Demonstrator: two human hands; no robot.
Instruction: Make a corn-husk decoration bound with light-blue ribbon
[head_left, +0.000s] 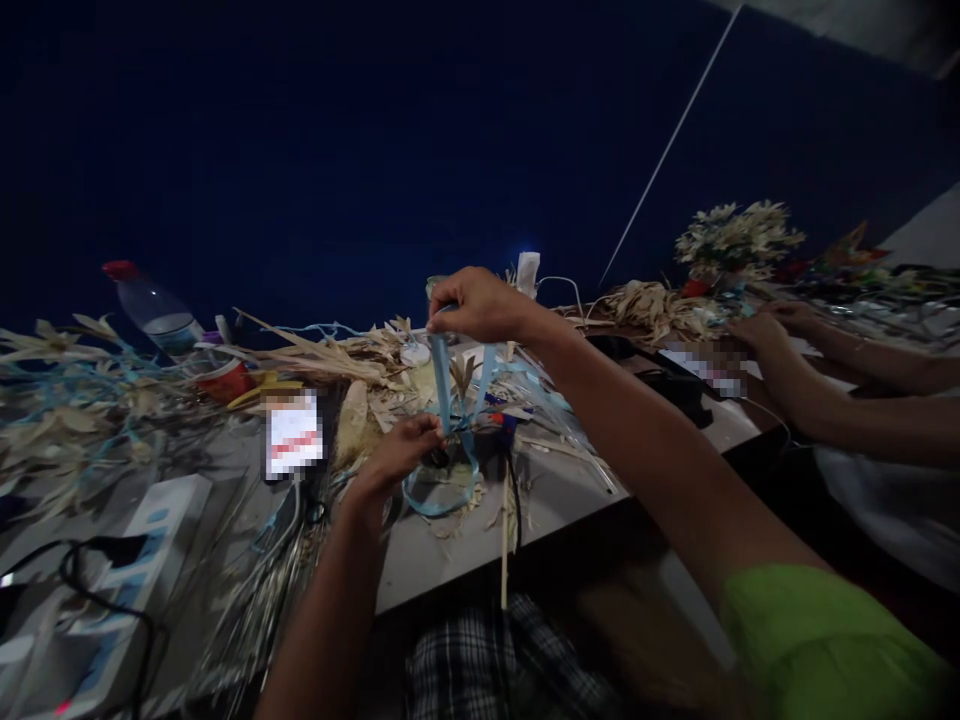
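My right hand is raised over the table, its fingers pinched on a pale blue ribbon that hangs down in a loop. Lower and to the left, my left hand has its fingertips closed at the ribbon's lower part. Between the hands stands a small flower of dried leaf strips, with the ribbon crossing around its base. More ribbon curls in a loop just above the tabletop. Right of the flower's base lies a tool with a red-and-blue end and a black cord; its kind is hard to make out.
Dried husks and scraps litter the table. At left are a bottle, a red cup, a phone, thin wires and a power strip. Another person's hands work at right, near a flower bouquet.
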